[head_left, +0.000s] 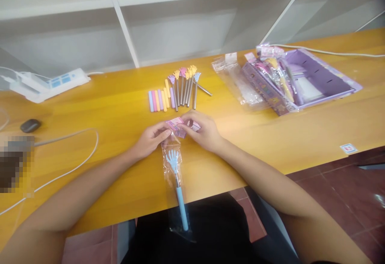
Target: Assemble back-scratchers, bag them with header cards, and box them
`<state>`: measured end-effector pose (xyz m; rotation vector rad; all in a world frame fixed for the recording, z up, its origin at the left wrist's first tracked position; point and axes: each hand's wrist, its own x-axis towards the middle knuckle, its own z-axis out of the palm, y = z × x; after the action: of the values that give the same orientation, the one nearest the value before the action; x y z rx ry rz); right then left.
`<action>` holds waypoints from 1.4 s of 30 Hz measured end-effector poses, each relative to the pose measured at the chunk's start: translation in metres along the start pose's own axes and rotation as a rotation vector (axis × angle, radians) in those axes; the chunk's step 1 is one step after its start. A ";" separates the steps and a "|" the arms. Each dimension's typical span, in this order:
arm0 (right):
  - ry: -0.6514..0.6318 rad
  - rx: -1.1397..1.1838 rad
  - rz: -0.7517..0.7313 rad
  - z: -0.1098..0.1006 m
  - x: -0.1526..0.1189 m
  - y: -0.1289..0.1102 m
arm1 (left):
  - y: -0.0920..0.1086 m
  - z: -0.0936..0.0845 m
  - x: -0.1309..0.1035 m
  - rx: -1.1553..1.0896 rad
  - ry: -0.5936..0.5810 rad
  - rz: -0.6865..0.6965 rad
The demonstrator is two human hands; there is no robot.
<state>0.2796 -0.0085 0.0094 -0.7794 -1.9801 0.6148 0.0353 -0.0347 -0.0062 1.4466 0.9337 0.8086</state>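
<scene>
While the left hand point(150, 140) and right hand point(203, 130) pinch the pink card point(175, 123), the blue scratcher point(179, 193) sits below in its clear bag point(168, 173), poking over the table point(132, 189) edge. It looks light (bag slippery, maybe); its stiff handle point(182, 211) seems best to hold.

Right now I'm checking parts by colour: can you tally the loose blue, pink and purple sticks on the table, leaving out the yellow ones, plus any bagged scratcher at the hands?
Blue stick: 1
Pink stick: 1
Purple sticks: 2
Bagged blue scratcher: 1
Total: 5
</scene>
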 end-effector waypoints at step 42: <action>-0.200 -0.083 -0.040 -0.001 -0.003 0.003 | -0.010 -0.002 0.001 -0.058 0.149 -0.063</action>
<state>0.2826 -0.0080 0.0061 -0.7506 -2.2106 0.6107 0.0335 -0.0330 -0.0160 1.3137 1.0545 0.8988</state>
